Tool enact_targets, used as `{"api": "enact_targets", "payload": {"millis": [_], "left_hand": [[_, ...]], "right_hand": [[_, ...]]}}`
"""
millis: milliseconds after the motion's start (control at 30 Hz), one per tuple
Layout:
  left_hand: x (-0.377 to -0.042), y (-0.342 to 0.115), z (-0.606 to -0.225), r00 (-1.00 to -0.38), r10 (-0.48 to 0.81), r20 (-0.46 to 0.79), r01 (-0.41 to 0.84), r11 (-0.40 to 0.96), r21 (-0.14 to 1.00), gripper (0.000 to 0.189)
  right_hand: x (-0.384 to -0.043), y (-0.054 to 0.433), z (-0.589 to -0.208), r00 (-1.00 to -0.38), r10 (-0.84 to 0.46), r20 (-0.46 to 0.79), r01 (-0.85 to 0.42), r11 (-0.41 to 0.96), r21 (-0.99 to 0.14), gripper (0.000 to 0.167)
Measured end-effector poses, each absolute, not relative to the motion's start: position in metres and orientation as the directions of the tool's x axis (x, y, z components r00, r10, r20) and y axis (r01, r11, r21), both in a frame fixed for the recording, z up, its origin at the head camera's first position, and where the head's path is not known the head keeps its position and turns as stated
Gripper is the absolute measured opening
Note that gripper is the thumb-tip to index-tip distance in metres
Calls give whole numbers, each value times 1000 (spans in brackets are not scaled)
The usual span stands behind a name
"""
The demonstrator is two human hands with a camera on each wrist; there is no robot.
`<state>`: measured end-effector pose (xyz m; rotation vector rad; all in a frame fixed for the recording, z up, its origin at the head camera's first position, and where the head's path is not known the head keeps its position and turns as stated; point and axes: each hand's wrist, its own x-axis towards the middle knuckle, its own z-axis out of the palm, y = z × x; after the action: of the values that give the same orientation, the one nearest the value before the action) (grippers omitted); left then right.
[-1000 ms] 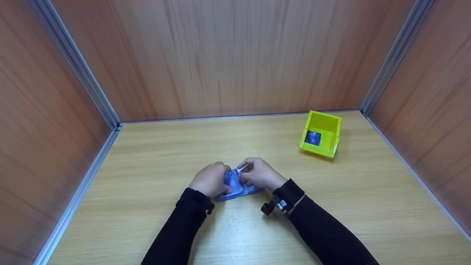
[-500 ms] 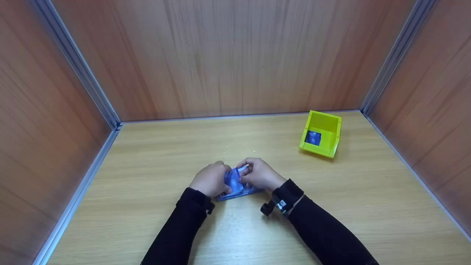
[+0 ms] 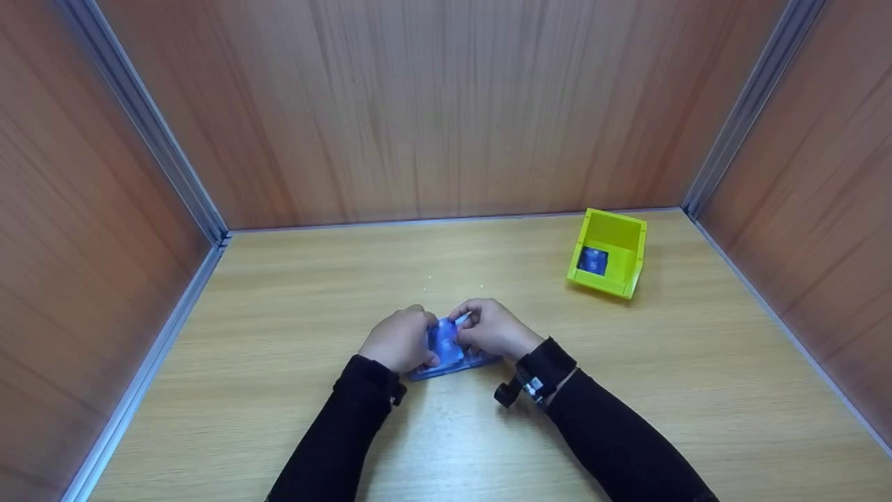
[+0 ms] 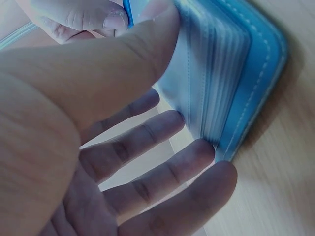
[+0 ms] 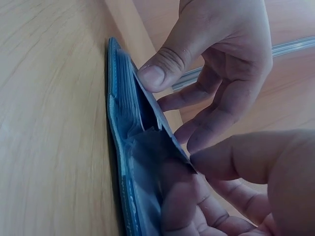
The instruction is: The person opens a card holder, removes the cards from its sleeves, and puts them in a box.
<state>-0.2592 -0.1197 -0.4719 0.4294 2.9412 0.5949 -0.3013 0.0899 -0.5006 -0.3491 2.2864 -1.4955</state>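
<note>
A blue card holder (image 3: pixel 435 371) with stitched covers and a stack of clear sleeves (image 4: pixel 216 73) lies open on the table between both hands. My left hand (image 3: pixel 398 340) holds its left side, the thumb pressing on the top sleeve and the fingertips along the sleeve edges. With thumb and fingers, my right hand (image 3: pixel 493 329) pinches the edge of a thin blue card (image 3: pixel 443 339) at the top sleeve. In the right wrist view this card (image 5: pixel 172 136) is tilted up from the holder, with a gap beneath it. How far it sits inside the sleeve cannot be made out.
A yellow bin (image 3: pixel 637 268) stands at the back right, with a blue card-like piece (image 3: pixel 593 261) inside. Wood-grain walls (image 3: pixel 446 111) close off the back and both sides. Tiny white specks lie on the table beyond the hands.
The right fingers have shifted slightly to the right, and the blue card's edge with them. The left hand stays in place on the holder. The bin has not moved.
</note>
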Motion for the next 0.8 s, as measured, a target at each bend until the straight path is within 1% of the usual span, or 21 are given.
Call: {"api": "enact_targets", "payload": {"millis": [300, 500, 800], "left_hand": [[-259, -121, -475, -947, 322, -22, 286, 868, 406, 57], [-259, -122, -476, -948, 316, -28, 277, 869, 409, 58], [-259, -121, -475, -951, 307, -38, 267, 877, 400, 61]], "right_hand": [[-303, 93, -499, -905, -387, -178, -1, 418, -908, 28], [-304, 98, -495, -920, -358, -160, -7, 424, -906, 22], [-313, 114, -481, -931, -297, -210, 39, 493, -869, 19]]}}
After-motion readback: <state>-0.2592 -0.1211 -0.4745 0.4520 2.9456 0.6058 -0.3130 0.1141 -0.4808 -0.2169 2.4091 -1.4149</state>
